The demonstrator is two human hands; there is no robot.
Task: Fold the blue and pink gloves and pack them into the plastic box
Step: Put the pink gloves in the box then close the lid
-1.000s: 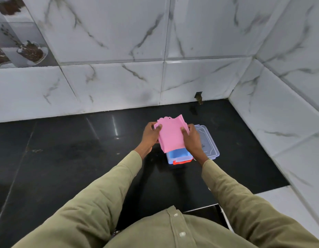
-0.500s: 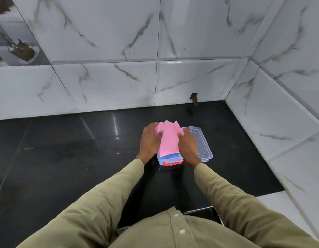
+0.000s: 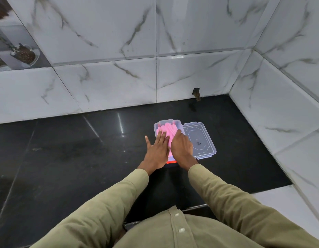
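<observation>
White marble-veined tiles back a glossy black tabletop [image 3: 65,158]. At frame centre, the soft, light folded pink rubber glove [image 3: 170,130] lies in the clear plastic box [image 3: 157,126], pressed by the flat-fingered left hand [image 3: 157,151] and right hand [image 3: 182,146]; likely springy, so hold its middle.

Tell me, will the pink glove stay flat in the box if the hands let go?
Probably not quite. The pink glove looks soft and floppy, so it may puff up. Both the left hand and right hand press it down into the plastic box.
</observation>
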